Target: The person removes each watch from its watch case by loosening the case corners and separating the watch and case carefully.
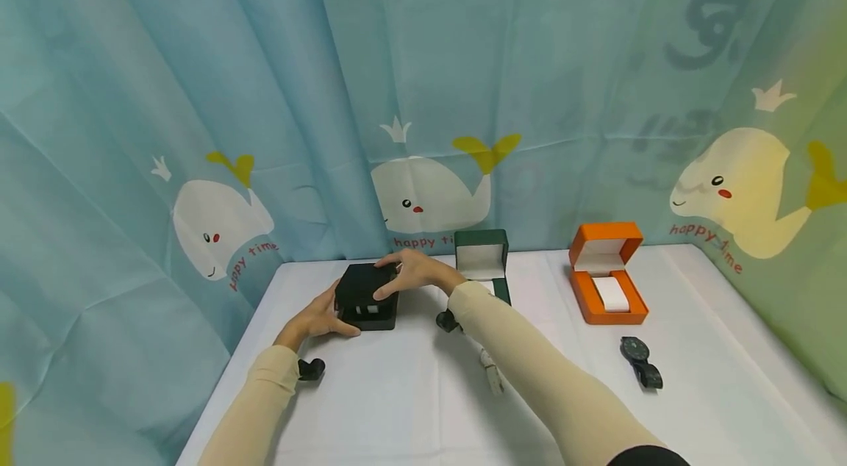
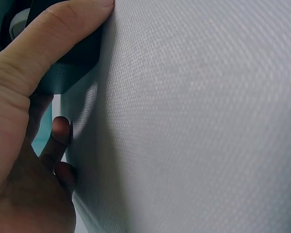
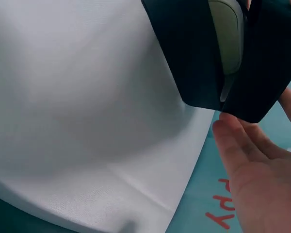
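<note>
A black watch box [image 1: 362, 284] sits at the table's back left, its lid partly raised. A pale cushion [image 3: 228, 36] shows in the gap in the right wrist view. My left hand [image 1: 322, 314] holds the base from the left side, with the thumb [image 2: 63, 29] along its lower front edge. From the right, my right hand [image 1: 418, 272] grips the lid, thumb at the front and fingers at the back. Right of it stands an open green watch box [image 1: 481, 238], partly hidden by my right sleeve.
An open orange watch box [image 1: 600, 317] with a white cushion stands at the back right. In front of it lies a black watch [image 1: 638, 356]. A light-coloured watch [image 1: 492, 374] lies beside my right forearm. A printed curtain [image 1: 423, 84] hangs behind the white table [image 1: 384, 407].
</note>
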Available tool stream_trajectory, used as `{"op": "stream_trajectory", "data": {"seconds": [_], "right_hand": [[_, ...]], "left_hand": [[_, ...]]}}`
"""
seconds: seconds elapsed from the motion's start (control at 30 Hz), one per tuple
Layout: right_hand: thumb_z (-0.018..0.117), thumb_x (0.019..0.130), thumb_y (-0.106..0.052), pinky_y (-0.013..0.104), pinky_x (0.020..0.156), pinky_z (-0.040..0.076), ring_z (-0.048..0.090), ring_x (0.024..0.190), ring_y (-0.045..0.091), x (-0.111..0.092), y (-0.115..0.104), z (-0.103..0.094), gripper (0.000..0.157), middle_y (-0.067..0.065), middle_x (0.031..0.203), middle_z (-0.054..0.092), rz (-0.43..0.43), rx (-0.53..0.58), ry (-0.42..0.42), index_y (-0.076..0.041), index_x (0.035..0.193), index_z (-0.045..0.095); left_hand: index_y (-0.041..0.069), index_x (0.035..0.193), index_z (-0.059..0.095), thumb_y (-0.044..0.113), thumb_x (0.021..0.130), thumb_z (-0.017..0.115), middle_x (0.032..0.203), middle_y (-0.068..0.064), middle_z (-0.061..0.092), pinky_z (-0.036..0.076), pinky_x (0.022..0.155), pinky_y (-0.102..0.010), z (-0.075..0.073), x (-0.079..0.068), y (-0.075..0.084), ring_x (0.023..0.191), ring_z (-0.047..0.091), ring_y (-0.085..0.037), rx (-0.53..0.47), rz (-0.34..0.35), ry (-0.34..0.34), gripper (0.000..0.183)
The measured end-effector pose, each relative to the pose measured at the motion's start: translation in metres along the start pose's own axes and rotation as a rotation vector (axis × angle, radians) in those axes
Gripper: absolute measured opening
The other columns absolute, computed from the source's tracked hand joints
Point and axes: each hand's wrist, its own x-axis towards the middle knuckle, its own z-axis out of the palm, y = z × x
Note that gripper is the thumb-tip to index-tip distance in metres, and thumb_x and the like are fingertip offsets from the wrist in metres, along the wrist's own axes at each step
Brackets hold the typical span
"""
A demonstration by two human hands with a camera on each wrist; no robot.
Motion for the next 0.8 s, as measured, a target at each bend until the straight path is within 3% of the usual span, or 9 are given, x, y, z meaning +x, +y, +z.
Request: {"op": "stream_trajectory", "data": {"seconds": [0.17, 0.43, 0.63, 0.8], "right_hand": [[0.087, 0.078, -0.049, 0.049, 0.104, 0.048, 0.056, 0.128, 0.028, 0.002, 0.0, -0.005, 0.063, 0.005, 0.149, 0.052, 0.033, 0.11, -0.012, -0.031, 0.136, 0.068], [0.083, 0.08, -0.055, 0.051, 0.104, 0.048, 0.052, 0.132, 0.029, 0.003, 0.003, -0.008, 0.062, 0.008, 0.147, 0.054, 0.048, 0.15, 0.006, -0.029, 0.135, 0.068], [0.08, 0.082, -0.058, 0.051, 0.1, 0.05, 0.061, 0.121, 0.026, 0.005, 0.009, -0.002, 0.057, 0.007, 0.142, 0.058, 0.056, 0.254, 0.074, -0.029, 0.13, 0.07], [0.075, 0.084, -0.065, 0.05, 0.097, 0.052, 0.068, 0.104, 0.032, 0.006, 0.012, 0.003, 0.063, 0.009, 0.125, 0.065, 0.085, 0.377, 0.121, -0.024, 0.132, 0.069]], "left_hand": [[0.0, 0.162, 0.015, 0.017, 0.066, 0.099, 0.164, -0.025, 0.027, 0.021, 0.119, -0.064, 0.001, -0.001, 0.0, 0.151, 0.025, -0.044, -0.039, 0.004, 0.014, 0.128], [0.006, 0.164, 0.016, 0.015, 0.065, 0.099, 0.166, -0.022, 0.026, 0.019, 0.119, -0.064, 0.0, -0.001, 0.002, 0.152, 0.022, -0.043, -0.036, 0.014, 0.027, 0.13], [0.003, 0.163, 0.018, 0.02, 0.064, 0.1, 0.163, -0.027, 0.028, 0.025, 0.117, -0.064, 0.0, 0.0, 0.003, 0.148, 0.029, -0.048, 0.006, -0.008, 0.046, 0.129], [0.002, 0.16, 0.025, 0.02, 0.066, 0.099, 0.161, -0.024, 0.034, 0.04, 0.109, -0.055, 0.001, 0.0, 0.002, 0.132, 0.048, -0.043, 0.027, -0.003, 0.041, 0.122]]}}
